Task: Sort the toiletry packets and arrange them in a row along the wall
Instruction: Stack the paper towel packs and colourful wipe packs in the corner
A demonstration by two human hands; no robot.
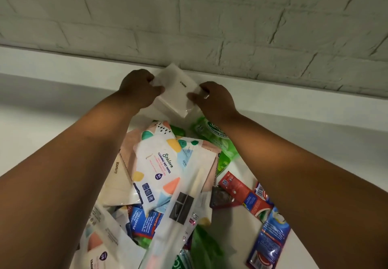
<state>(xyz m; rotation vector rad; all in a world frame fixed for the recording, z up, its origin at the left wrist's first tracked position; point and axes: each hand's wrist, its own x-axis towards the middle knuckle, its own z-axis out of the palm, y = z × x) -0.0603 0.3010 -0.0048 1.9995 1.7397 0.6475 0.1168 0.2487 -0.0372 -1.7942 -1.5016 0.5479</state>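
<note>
A plain white packet [176,89] is held tilted just in front of the white brick wall [210,27]. My left hand [138,88] grips its left edge and my right hand [212,98] grips its right edge. Below my arms lies a heap of packets on the white surface [42,111]: a colourful wet-wipes pack [165,168], a green wipes pack [214,134], a clear toothbrush sleeve [182,208], red toothpaste sachets [243,195] and a blue one [270,237].
A raised white ledge [63,59] runs along the foot of the wall. More wipes packs [100,245] and a blue cavity-protection packet [139,220] lie at the bottom left of the heap. A green packet [205,247] sits near the bottom edge.
</note>
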